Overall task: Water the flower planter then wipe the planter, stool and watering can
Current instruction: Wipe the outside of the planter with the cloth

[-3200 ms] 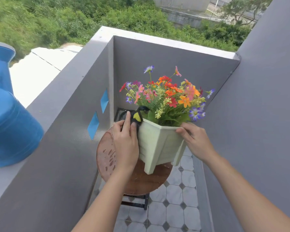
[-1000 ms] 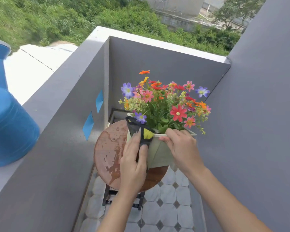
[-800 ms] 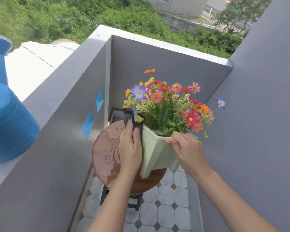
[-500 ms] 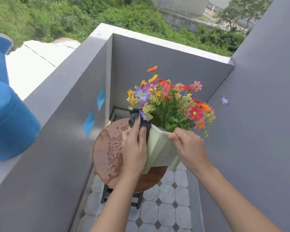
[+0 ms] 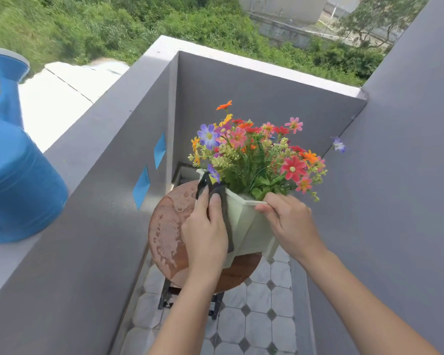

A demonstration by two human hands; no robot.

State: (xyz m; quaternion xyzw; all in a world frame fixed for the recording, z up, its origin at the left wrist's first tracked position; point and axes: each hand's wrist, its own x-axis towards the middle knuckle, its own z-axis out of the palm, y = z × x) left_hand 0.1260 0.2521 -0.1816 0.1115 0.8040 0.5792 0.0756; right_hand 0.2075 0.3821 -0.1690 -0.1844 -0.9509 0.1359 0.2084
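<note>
A pale green planter (image 5: 251, 226) full of colourful flowers (image 5: 254, 155) stands tilted on a round brown stool (image 5: 167, 226) whose top is wet. My left hand (image 5: 205, 234) presses a dark cloth (image 5: 226, 201) flat against the planter's left face, fingers stretched toward the rim. My right hand (image 5: 290, 221) pinches the planter's near rim, thumb below the edge. The blue watering can (image 5: 16, 180) sits on the grey wall ledge at far left, away from both hands.
Grey balcony walls (image 5: 100, 226) close in on the left, back and right of the stool. Two blue diamond marks (image 5: 141, 185) are on the left wall. A tiled floor (image 5: 256, 324) lies below; greenery lies beyond the parapet.
The planter has been turned and tilted on the stool under my right hand's grip. My left hand has slid the cloth along its left face toward the rim.
</note>
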